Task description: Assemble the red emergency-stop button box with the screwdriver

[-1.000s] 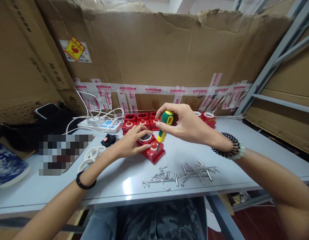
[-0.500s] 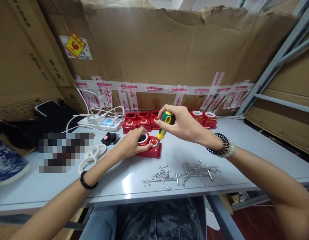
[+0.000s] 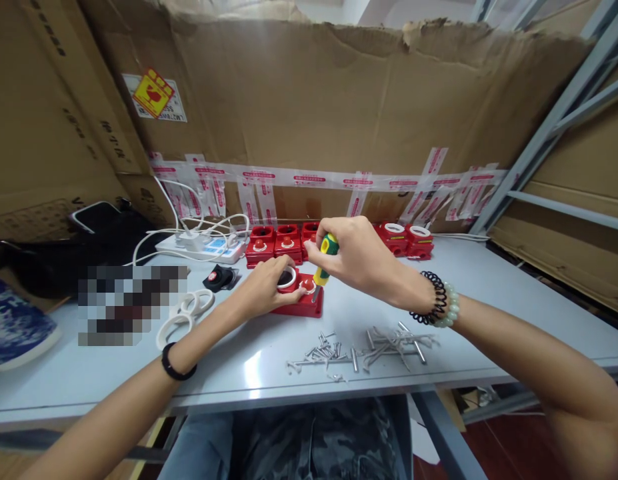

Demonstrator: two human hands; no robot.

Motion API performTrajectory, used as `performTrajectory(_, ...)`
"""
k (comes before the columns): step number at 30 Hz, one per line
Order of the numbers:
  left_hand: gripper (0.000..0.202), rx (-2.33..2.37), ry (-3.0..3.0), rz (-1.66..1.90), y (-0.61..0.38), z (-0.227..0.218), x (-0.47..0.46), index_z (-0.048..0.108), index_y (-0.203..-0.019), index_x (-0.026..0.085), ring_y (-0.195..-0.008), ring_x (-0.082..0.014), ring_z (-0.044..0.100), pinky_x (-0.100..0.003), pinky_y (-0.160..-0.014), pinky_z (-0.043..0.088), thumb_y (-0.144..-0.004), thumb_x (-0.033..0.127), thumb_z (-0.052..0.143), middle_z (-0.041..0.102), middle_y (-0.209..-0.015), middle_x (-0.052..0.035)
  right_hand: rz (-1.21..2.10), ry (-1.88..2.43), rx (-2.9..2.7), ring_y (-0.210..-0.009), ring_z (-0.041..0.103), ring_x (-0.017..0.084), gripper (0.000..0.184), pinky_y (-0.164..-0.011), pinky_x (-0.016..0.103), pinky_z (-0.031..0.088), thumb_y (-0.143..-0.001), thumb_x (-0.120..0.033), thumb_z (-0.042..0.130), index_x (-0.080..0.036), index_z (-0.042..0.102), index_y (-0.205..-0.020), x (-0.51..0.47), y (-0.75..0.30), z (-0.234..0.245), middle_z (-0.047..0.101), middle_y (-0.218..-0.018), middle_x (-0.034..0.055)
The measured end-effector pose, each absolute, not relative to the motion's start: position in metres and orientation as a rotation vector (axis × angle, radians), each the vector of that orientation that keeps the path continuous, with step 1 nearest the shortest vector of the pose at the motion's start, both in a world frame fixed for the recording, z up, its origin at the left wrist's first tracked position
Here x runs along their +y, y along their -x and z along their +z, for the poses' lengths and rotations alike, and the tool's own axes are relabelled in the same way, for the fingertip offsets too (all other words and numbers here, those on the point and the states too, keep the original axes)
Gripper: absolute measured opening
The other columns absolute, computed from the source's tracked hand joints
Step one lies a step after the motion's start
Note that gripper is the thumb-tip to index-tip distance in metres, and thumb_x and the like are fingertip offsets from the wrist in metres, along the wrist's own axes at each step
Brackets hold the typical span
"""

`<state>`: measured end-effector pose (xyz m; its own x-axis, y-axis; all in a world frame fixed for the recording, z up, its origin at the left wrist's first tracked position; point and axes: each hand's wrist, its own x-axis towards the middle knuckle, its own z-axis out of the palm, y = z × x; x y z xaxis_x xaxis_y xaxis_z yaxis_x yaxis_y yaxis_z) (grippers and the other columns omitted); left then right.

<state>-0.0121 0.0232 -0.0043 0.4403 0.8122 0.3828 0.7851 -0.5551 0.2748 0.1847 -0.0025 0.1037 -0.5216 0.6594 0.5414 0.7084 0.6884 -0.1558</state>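
My left hand (image 3: pixel 266 287) is closed around the left side of a red plastic housing (image 3: pixel 301 308) on the table. Its thumb lies by the housing's red dome, and its fingers reach over a white ring (image 3: pixel 288 277) around a dark round opening. In my right hand (image 3: pixel 356 257) is a screwdriver (image 3: pixel 329 245) with a green and yellow handle, gripped between thumb and fingers. The screwdriver slants down, its tip at the housing's right end beside the dome. Whether a screw sits under the tip is too small to tell.
Behind my hands stands a row of similar red housings (image 3: pixel 260 247). Loose screws (image 3: pixel 325 349) and metal pins with string (image 3: pixel 396 343) lie near the front edge. White rings (image 3: pixel 175 329), a black round part (image 3: pixel 219 277) and a power strip (image 3: pixel 221 249) are on the left. Cardboard (image 3: pixel 309 100) walls the back.
My right hand has turned and shifted slightly left and down, tilting the screwdriver handle. My left hand and the red housing have stayed nearly in place.
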Motion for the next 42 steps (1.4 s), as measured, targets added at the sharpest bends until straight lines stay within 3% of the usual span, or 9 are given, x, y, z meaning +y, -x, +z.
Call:
performTrajectory(5, 0.037, 1.435, -2.617, 0.750, 0.011, -0.004, 0.023, 0.049, -0.107, 0.019, -0.094, -0.0277, 0.059, -0.040, -0.081, 0.045, -0.082, 0.045, 0.057, 0.064, -0.102, -0.0099, -0.392, 1.252, -2.370, -0.061, 0.053, 0.018, 0.043, -0.055, 0.030, 0.032, -0.087, -0.050, 0.046, -0.012, 0.062, -0.072, -0.001, -0.175, 0.112, 0.062, -0.067, 0.0119)
performTrajectory(9, 0.039, 1.442, -2.609, 0.748, 0.011, -0.003, 0.022, 0.049, -0.107, 0.018, -0.093, -0.0278, 0.059, -0.041, -0.081, 0.044, -0.082, 0.047, 0.057, 0.063, -0.103, -0.0109, -0.413, 1.278, -2.443, -0.067, 0.055, 0.021, 0.029, -0.057, 0.032, 0.033, -0.086, -0.037, 0.049, -0.012, 0.061, -0.076, 0.001, -0.170, 0.120, 0.063, -0.072, 0.0140)
performTrajectory(13, 0.042, 1.425, -2.601, 0.718, 0.011, -0.002, 0.022, 0.048, -0.113, 0.018, -0.094, -0.0278, 0.058, -0.041, -0.081, 0.044, -0.082, 0.045, 0.057, 0.063, -0.104, -0.0104, -0.318, 1.175, -2.569, -0.065, 0.050, 0.018, 0.021, -0.055, 0.031, 0.029, -0.082, -0.023, 0.051, -0.010, 0.056, -0.097, 0.001, -0.172, 0.126, 0.065, -0.079, 0.0117)
performTrajectory(20, 0.039, 1.432, -2.624, 0.728, 0.011, -0.002, 0.022, 0.048, -0.110, 0.019, -0.086, -0.0265, 0.058, -0.038, -0.075, 0.045, -0.082, 0.045, 0.056, 0.062, -0.096, -0.0087, -0.037, 0.935, -2.790, -0.069, 0.053, 0.018, 0.030, -0.060, 0.031, 0.035, -0.087, -0.031, 0.052, -0.015, 0.046, -0.112, 0.009, -0.187, 0.136, 0.064, -0.088, 0.0088)
performTrajectory(24, 0.039, 1.451, -2.630, 0.727, 0.012, -0.005, 0.024, 0.048, -0.107, 0.020, -0.085, -0.0259, 0.058, -0.038, -0.075, 0.045, -0.081, 0.047, 0.056, 0.061, -0.095, -0.0079, -0.119, 0.976, -2.846, -0.074, 0.056, 0.020, 0.033, -0.058, 0.031, 0.035, -0.087, -0.038, 0.055, -0.016, 0.048, -0.110, 0.007, -0.191, 0.142, 0.064, -0.089, 0.0101)
performTrajectory(28, 0.036, 1.458, -2.610, 0.727, 0.011, -0.005, 0.024, 0.048, -0.103, 0.020, -0.086, -0.0258, 0.058, -0.038, -0.077, 0.045, -0.080, 0.046, 0.057, 0.061, -0.095, -0.0076, -0.439, 1.259, -2.766, -0.063, 0.054, 0.022, 0.042, -0.051, 0.033, 0.029, -0.084, -0.053, 0.054, -0.011, 0.060, -0.086, 0.005, -0.186, 0.144, 0.059, -0.071, 0.0124)
performTrajectory(32, 0.031, 1.447, -2.614, 0.721, 0.010, -0.003, 0.022, 0.048, -0.097, 0.020, -0.086, -0.0253, 0.058, -0.038, -0.077, 0.045, -0.081, 0.045, 0.056, 0.061, -0.094, -0.0070, -0.389, 1.198, -2.784, -0.055, 0.048, 0.017, 0.033, -0.050, 0.032, 0.027, -0.088, -0.043, 0.053, -0.015, 0.060, -0.072, 0.009, -0.183, 0.144, 0.055, -0.061, 0.0072)
performTrajectory(39, 0.033, 1.422, -2.654, 0.730, 0.012, -0.003, 0.025, 0.046, -0.100, 0.020, -0.085, -0.0251, 0.057, -0.037, -0.075, 0.045, -0.082, 0.046, 0.055, 0.060, -0.095, -0.0073, -0.267, 0.609, -3.020, -0.080, 0.051, 0.018, 0.015, -0.071, 0.032, 0.038, -0.091, -0.030, 0.049, -0.018, 0.057, -0.094, 0.007, -0.195, 0.149, 0.059, -0.092, 0.0075)
performTrajectory(42, 0.031, 1.420, -2.656, 0.729, 0.011, -0.002, 0.024, 0.046, -0.099, 0.020, -0.089, -0.0259, 0.057, -0.038, -0.076, 0.045, -0.082, 0.045, 0.055, 0.060, -0.099, -0.0083, -0.258, 0.676, -3.040, -0.081, 0.050, 0.018, 0.017, -0.072, 0.031, 0.039, -0.091, -0.032, 0.049, -0.017, 0.055, -0.097, 0.006, -0.200, 0.150, 0.057, -0.095, 0.0080)
